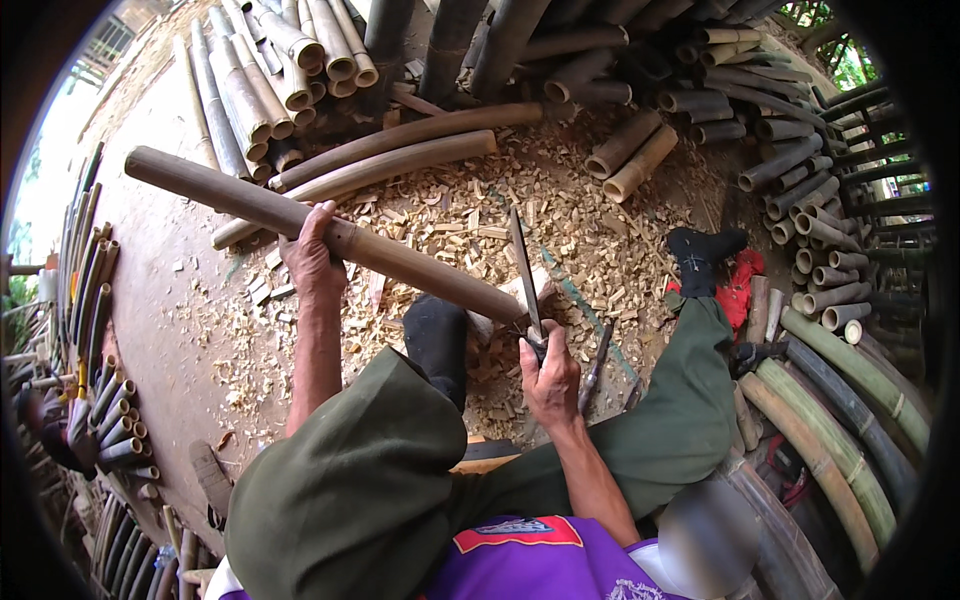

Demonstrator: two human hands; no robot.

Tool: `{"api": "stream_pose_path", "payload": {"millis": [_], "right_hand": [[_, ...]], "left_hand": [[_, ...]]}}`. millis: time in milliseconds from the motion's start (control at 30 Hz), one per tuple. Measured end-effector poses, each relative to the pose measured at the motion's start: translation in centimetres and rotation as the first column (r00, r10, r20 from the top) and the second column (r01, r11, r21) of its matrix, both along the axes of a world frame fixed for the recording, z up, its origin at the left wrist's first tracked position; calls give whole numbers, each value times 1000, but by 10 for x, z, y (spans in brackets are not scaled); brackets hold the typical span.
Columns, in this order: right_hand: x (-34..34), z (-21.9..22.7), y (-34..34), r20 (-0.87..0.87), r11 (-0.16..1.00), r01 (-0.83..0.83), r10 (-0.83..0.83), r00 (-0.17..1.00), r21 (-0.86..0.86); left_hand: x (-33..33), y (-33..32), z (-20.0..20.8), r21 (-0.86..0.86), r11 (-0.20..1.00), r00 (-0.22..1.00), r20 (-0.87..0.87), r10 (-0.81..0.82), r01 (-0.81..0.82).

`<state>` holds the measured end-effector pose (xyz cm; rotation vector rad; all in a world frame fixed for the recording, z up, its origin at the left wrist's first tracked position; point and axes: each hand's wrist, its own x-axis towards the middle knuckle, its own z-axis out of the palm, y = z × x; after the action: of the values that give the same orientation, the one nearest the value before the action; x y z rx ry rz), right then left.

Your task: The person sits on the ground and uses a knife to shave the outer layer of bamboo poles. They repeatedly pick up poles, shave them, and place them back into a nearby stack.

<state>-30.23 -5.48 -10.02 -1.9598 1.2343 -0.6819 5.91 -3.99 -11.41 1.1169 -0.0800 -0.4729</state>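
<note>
A long brown bamboo pole (410,262) slants across in front of me, its far end up to the left and its near end down by my right hand. My left hand (315,248) is wrapped round the pole near its middle, just before a node. In my right hand (550,380) is a knife (526,268), its handle in my closed fingers and its narrow blade pointing up and away. The blade stands beside the pole's near end; whether the two touch is hard to tell. A pale wooden block (540,285) shows partly behind the blade.
Wood chips (440,225) cover the ground between my feet. Two bamboo poles (400,165) lie just beyond, and two short bamboo pieces (630,155) lie farther right. Stacked bamboo (810,230) lines the right side; more bundles (275,75) stand at the back. A dark slender tool (596,370) lies beside my right hand.
</note>
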Motion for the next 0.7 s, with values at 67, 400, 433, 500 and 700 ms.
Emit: {"api": "stream_pose_path", "payload": {"millis": [67,400,433,500,700], "right_hand": [[-9,-41,-2,-280,976,40,23,960,216],[-11,-34,1,-203,987,-21,53,978,157],[-7,-40,-4,-371,983,-7,77,926,186],[-11,-38,-11,-375,948,6,120,919,318],[-3,3,2,-17,996,-15,14,1000,-88]], "left_hand": [[6,-3,-8,-10,1000,1000,18,4,-3],[-5,-2,21,-129,947,956,52,-289,294],[-6,-4,24,-141,946,957,53,-286,290],[-8,-3,27,-156,949,962,59,-267,273],[-6,3,27,-157,925,936,111,-333,347]]}}
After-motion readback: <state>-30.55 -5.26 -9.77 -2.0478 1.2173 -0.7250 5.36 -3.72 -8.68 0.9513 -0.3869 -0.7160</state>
